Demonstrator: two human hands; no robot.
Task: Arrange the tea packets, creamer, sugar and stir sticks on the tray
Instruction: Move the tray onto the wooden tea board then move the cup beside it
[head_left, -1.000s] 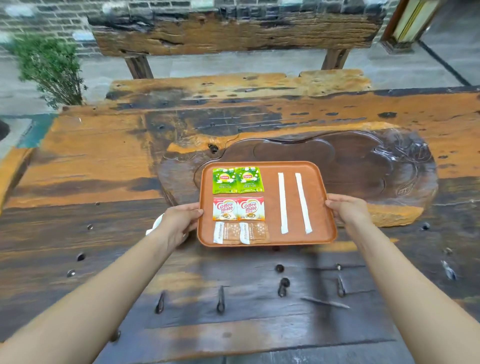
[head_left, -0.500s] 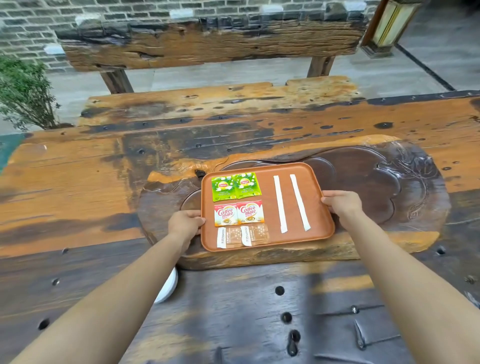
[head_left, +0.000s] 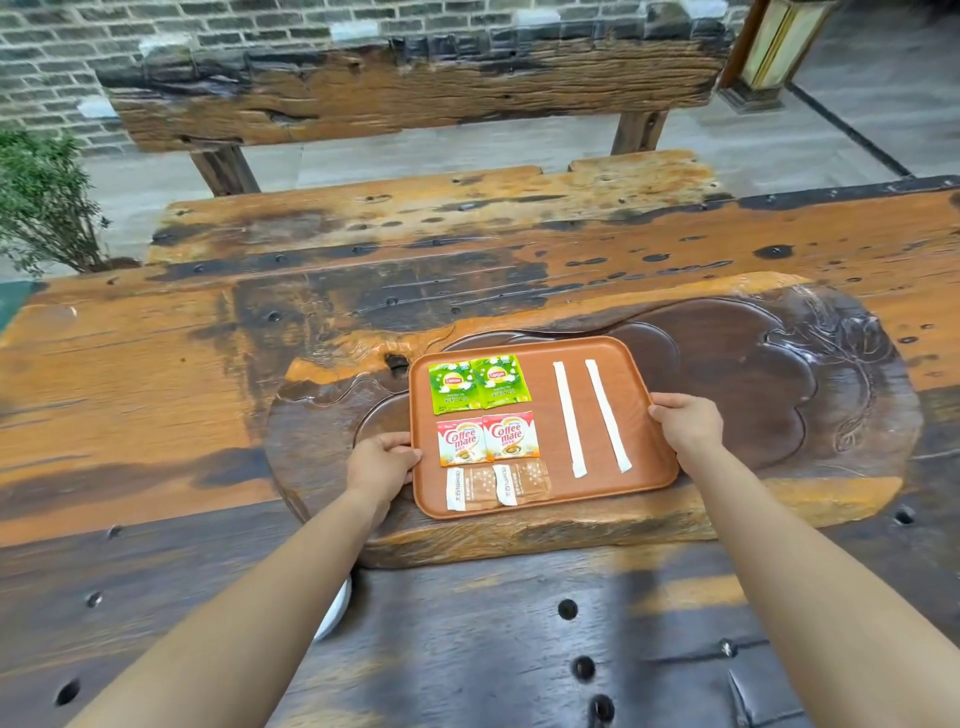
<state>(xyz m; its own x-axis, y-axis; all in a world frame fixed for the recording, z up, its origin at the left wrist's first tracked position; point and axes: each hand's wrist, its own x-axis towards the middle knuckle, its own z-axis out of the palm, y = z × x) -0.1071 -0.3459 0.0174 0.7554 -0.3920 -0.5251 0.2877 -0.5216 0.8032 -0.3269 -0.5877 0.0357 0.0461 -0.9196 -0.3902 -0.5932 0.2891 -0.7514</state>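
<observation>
My left hand (head_left: 382, 462) and right hand (head_left: 688, 423) grip the tray (head_left: 543, 499) edges, seemingly over the carved slab (head_left: 779, 395); any tilt slides the stir sticks (head_left: 569, 418) off line.

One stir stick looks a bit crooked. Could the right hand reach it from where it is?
Probably yes: the right hand grips the tray edge right beside the stir sticks, nothing lying between, though it must let go first.

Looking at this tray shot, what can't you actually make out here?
- Head view: white object near the table edge, mostly hidden behind the left forearm; cannot tell what it is.
- Fingers of the left hand and right hand curl under the tray rim, hidden.
- Small print on the sugar packets is too small to read.
- Stir sticks are hidden inside white paper wrappers.
</observation>
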